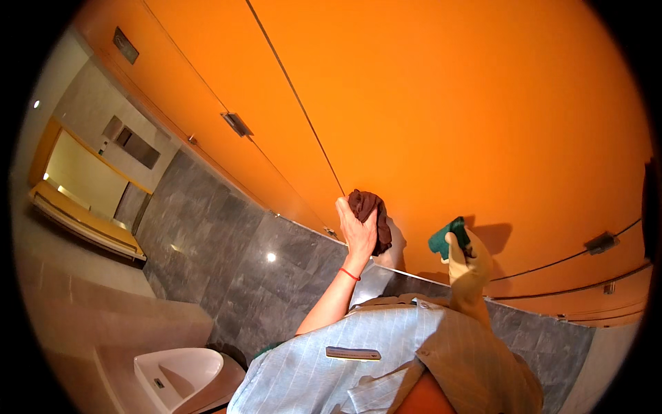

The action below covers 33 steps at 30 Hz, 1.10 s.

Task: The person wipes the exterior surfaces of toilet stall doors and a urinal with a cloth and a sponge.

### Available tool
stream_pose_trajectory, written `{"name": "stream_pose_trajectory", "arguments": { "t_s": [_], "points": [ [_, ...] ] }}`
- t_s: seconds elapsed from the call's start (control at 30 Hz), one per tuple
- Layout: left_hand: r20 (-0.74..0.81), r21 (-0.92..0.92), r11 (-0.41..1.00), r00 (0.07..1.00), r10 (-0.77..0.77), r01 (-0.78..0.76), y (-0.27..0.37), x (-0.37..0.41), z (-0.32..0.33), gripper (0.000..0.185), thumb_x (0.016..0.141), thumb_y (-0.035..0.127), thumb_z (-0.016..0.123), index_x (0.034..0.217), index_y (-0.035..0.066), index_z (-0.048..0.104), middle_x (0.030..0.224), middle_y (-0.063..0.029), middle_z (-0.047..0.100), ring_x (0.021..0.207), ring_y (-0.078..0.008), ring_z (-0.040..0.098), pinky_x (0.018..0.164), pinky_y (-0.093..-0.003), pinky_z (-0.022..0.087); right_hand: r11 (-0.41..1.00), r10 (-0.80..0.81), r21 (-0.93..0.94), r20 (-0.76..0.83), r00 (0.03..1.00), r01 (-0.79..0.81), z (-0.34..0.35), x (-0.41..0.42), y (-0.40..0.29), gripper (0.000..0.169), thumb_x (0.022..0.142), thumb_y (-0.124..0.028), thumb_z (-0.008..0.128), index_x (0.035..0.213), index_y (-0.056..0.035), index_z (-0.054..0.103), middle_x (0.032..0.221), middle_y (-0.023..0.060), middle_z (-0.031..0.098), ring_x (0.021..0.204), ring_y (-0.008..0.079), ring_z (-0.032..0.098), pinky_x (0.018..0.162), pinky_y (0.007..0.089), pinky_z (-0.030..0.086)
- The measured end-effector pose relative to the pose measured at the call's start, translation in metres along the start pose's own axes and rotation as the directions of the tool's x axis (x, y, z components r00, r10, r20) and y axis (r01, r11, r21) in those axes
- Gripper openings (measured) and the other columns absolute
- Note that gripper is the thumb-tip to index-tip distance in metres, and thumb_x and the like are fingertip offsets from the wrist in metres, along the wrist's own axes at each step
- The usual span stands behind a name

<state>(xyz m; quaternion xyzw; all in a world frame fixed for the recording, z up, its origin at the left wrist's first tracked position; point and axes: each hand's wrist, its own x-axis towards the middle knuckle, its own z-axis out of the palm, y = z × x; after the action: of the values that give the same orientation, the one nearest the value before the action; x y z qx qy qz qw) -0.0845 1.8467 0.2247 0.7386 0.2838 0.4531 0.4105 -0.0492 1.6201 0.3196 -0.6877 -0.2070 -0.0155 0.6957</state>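
An orange partition panel [439,129] fills most of the view before me. My left hand [358,227], bare with a red cord on the wrist, grips a bunched dark brown cloth [381,227] against the panel, beside a narrow vertical seam. To its right, my right hand [468,259] wears a pale, cream-coloured glove. Its thumb and fingers close on a green pad or cloth [447,238], close to the panel's lower part. The gloved fingers are partly hidden, and whether the green thing touches the panel I cannot tell.
Metal hinges [238,124] sit along the panel seams, with another metal fitting [601,242] at right. Grey floor tiles [227,243] run below. A white urinal [181,372] stands at lower left; a wash counter [88,222] with a mirror [85,171] lies at far left.
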Motion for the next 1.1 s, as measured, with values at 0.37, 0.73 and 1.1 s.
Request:
{"name": "stream_pose_trajectory", "arguments": {
  "t_s": [0.37,0.73,1.1],
  "points": [
    [0.636,-0.672,-0.091,0.51,-0.579,0.735,-0.04,-0.021,-0.041,0.051,0.096,0.055,0.062,0.113,0.007,0.059,0.096,-0.0125,0.064,0.087,-0.0288,0.066,0.076,-0.0443,0.056,0.999,-0.026,0.03,0.043,0.999,0.024,0.002,0.013,-0.014,0.011,0.093,-0.007,0.07,0.09,0.0036,0.069,0.072,0.0067,0.065,0.063,0.0119,0.058,0.058,0.0277,0.046],
    [0.173,-0.478,0.808,0.939,-0.296,0.343,-0.033,-0.046,0.033,0.048,0.099,0.016,0.068,0.142,0.005,0.048,0.129,-0.0102,0.061,0.117,-0.022,0.06,0.097,-0.0364,0.052,0.991,-0.068,-0.114,0.022,0.997,0.07,-0.003,0.009,0.03,0.013,0.093,-0.011,0.072,0.093,0.0022,0.07,0.067,0.0085,0.06,0.057,0.0161,0.053,0.054,0.0322,0.042],
    [0.545,-0.737,-0.105,0.497,-0.675,0.667,-0.115,0.004,-0.063,0.027,0.091,0.02,0.066,0.113,0.006,0.063,0.105,-0.0136,0.071,0.098,-0.0303,0.069,0.089,-0.0461,0.056,0.99,-0.144,0.008,0.036,0.989,0.144,0.019,-0.013,0.045,0.018,0.091,-0.006,0.077,0.099,0.007,0.067,0.07,0.0041,0.057,0.06,0.0091,0.049,0.053,0.0255,0.039]
  ]
}}
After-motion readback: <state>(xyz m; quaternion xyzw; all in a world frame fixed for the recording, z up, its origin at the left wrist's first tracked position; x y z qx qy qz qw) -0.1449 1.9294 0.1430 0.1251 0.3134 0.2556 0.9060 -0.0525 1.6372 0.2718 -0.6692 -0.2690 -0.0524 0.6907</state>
